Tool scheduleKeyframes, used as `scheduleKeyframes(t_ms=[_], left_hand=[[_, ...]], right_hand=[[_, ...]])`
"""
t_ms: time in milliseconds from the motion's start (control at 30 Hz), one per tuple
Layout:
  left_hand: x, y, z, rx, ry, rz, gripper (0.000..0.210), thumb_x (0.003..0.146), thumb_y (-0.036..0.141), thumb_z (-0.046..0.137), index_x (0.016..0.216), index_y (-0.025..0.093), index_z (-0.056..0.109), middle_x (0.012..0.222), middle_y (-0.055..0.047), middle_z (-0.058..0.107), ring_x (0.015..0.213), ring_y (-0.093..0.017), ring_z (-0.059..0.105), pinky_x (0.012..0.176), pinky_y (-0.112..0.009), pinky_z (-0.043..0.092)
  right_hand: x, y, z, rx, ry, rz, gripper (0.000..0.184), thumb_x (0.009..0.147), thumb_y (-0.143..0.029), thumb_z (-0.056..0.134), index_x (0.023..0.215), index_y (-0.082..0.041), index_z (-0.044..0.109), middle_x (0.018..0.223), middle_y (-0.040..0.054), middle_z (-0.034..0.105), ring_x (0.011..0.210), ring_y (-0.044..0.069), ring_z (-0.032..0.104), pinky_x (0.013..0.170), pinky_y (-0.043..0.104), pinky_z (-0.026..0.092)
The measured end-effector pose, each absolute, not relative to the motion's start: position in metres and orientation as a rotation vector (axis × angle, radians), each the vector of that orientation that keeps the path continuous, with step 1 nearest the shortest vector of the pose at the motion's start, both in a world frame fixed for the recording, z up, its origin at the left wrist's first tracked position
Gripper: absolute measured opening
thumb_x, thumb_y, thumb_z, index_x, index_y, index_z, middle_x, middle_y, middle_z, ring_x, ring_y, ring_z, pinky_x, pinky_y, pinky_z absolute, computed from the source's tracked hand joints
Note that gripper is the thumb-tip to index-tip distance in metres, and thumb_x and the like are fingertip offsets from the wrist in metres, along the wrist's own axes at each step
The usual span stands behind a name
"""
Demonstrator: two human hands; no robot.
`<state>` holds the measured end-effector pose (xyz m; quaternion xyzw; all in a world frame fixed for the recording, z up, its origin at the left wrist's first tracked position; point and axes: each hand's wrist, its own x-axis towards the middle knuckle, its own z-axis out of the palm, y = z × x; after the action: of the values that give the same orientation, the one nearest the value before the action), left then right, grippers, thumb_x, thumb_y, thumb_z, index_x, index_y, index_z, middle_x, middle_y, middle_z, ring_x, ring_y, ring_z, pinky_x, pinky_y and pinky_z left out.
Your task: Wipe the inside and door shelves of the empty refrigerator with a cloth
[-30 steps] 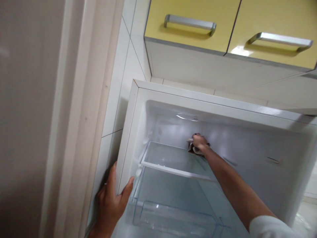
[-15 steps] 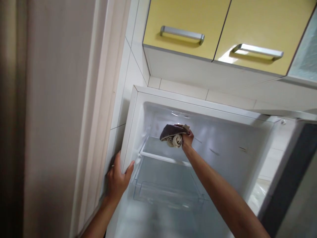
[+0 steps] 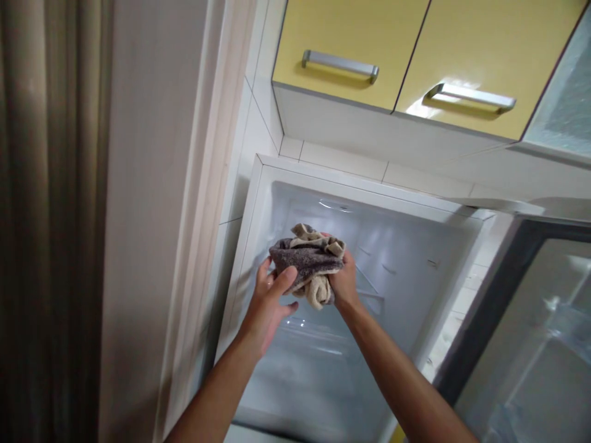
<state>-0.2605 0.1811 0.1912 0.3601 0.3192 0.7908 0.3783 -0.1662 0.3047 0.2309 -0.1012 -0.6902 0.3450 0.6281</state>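
A bunched cloth (image 3: 307,261), dark grey-brown with beige parts, is held up in front of the open refrigerator (image 3: 406,295). My right hand (image 3: 344,280) grips the cloth's right side, its fingers partly hidden behind the folds. At the cloth's left edge, my left hand (image 3: 272,298) has its fingers around the dark part, with the thumb laid over the front. A beige rolled fold hangs from the bottom of the bundle. Behind both hands lie the white inner walls and clear shelves of the refrigerator, partly covered by the arms.
The refrigerator door (image 3: 530,332) stands swung out at the right, with clear racks inside. Yellow wall cabinets (image 3: 351,37) with metal handles hang overhead. A pale door frame (image 3: 157,184) and a curtain (image 3: 50,215) fill the left side.
My left hand has left the refrigerator's left edge and moved right onto the cloth. My right hand has brought the cloth nearer and slightly lower. The view has shifted, showing more of the door.
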Motion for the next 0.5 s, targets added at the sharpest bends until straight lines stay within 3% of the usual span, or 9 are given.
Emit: scheduleKeyframes(t_ms=[67, 133, 233, 333, 367, 433, 500], left_hand=[[-0.251, 0.189, 0.206, 0.831, 0.635, 1.923, 0.079, 0.061, 0.051, 0.090, 0.128, 0.029, 0.054, 0.131, -0.009, 0.067, 0.118, -0.031, 0.066, 0.090, -0.045, 0.059], [-0.247, 0.201, 0.213, 0.744, 0.506, 1.923, 0.068, 0.056, 0.040, 0.093, 0.114, 0.023, 0.063, 0.117, -0.007, 0.073, 0.108, -0.027, 0.071, 0.091, -0.036, 0.059], [-0.248, 0.222, 0.221, 0.599, 0.415, 1.866, 0.043, 0.062, 0.030, 0.086, 0.100, 0.017, 0.071, 0.100, -0.007, 0.077, 0.095, -0.024, 0.074, 0.089, -0.033, 0.059], [-0.263, 0.249, 0.233, 0.390, 0.413, 1.900, 0.020, 0.070, 0.024, 0.074, 0.088, 0.015, 0.070, 0.083, -0.007, 0.075, 0.086, -0.024, 0.074, 0.086, -0.034, 0.059], [-0.270, 0.258, 0.240, 0.350, 0.411, 1.933, 0.014, 0.074, 0.026, 0.069, 0.084, 0.015, 0.069, 0.078, -0.007, 0.073, 0.085, -0.024, 0.074, 0.085, -0.035, 0.059], [-0.285, 0.279, 0.253, 0.320, 0.394, 2.005, 0.014, 0.081, 0.029, 0.059, 0.079, 0.018, 0.065, 0.073, -0.006, 0.070, 0.084, -0.024, 0.074, 0.084, -0.035, 0.059], [-0.297, 0.298, 0.267, 0.329, 0.367, 2.066, 0.017, 0.084, 0.031, 0.053, 0.078, 0.019, 0.064, 0.069, -0.004, 0.068, 0.084, -0.022, 0.073, 0.084, -0.034, 0.059]], right_hand=[[-0.161, 0.287, 0.227, -0.210, -1.786, 0.729, 0.060, 0.077, -0.030, 0.068, 0.135, -0.020, 0.059, 0.134, 0.0089, 0.066, 0.122, 0.024, 0.063, 0.110, 0.041, 0.048], [-0.155, 0.272, 0.228, -0.201, -2.024, 0.630, 0.082, 0.077, -0.025, 0.063, 0.155, -0.022, 0.038, 0.151, 0.0093, 0.052, 0.136, 0.025, 0.054, 0.116, 0.044, 0.043], [-0.140, 0.259, 0.237, -0.275, -2.173, 0.388, 0.102, 0.078, -0.027, 0.067, 0.164, -0.024, 0.012, 0.164, 0.0102, 0.033, 0.151, 0.028, 0.033, 0.123, 0.053, 0.030], [-0.119, 0.250, 0.238, -0.341, -1.986, 0.201, 0.104, 0.079, -0.041, 0.076, 0.164, -0.023, 0.018, 0.167, 0.0113, 0.024, 0.156, 0.032, 0.018, 0.125, 0.060, 0.017], [-0.112, 0.248, 0.229, -0.357, -1.887, 0.218, 0.098, 0.081, -0.043, 0.075, 0.162, -0.024, 0.023, 0.166, 0.0120, 0.028, 0.155, 0.032, 0.023, 0.125, 0.060, 0.020], [-0.101, 0.247, 0.192, -0.377, -1.665, 0.383, 0.078, 0.087, -0.041, 0.071, 0.156, -0.024, 0.037, 0.155, 0.0146, 0.046, 0.143, 0.030, 0.047, 0.118, 0.055, 0.038], [-0.096, 0.248, 0.128, -0.468, -1.483, 0.632, 0.050, 0.092, -0.040, 0.065, 0.137, -0.021, 0.056, 0.125, 0.0154, 0.069, 0.113, 0.028, 0.069, 0.097, 0.044, 0.058]])
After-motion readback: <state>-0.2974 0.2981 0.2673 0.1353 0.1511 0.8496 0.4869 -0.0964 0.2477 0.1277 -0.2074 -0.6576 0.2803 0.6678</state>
